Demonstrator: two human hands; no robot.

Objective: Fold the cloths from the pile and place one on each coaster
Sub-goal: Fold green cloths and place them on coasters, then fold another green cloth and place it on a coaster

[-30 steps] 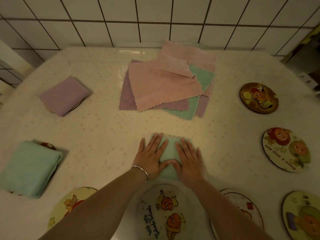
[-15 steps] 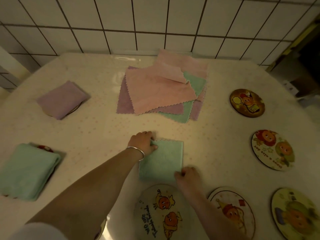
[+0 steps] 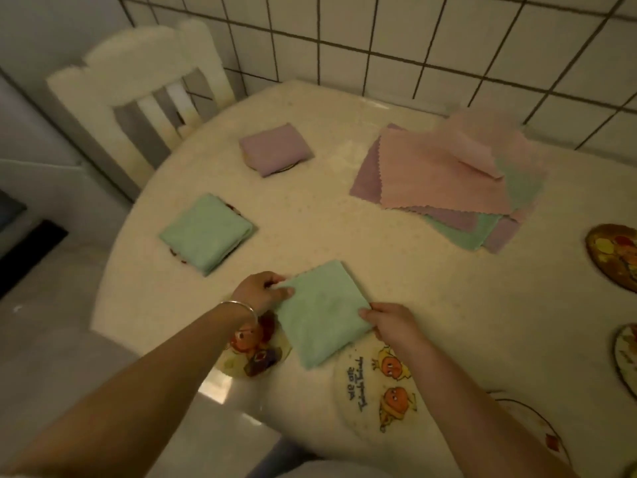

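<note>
A folded green cloth [image 3: 320, 312] lies near the table's front edge, held at both sides. My left hand [image 3: 260, 292] pinches its left corner and my right hand [image 3: 391, 322] grips its right edge. The cloth's lower left part overlaps a cartoon coaster [image 3: 253, 353], half hidden under my left wrist. Another coaster [image 3: 375, 388] with orange figures lies bare beside it to the right. The pile of flat pink, purple and green cloths [image 3: 444, 177] sits at the back right. A folded green cloth [image 3: 206, 232] and a folded purple cloth [image 3: 275, 148] each cover a coaster on the left.
More bare coasters lie along the right edge, one dark [image 3: 617, 257], one pale [image 3: 629, 357], one at the bottom right [image 3: 537, 432]. A white chair [image 3: 144, 88] stands behind the round table [image 3: 396, 270] at the left. A tiled wall [image 3: 413, 36] backs the table.
Both hands went from pressing flat on the green cloth to gripping its sides, and carried it left onto the front-left coaster. The camera swung left, bringing the chair into view.
</note>
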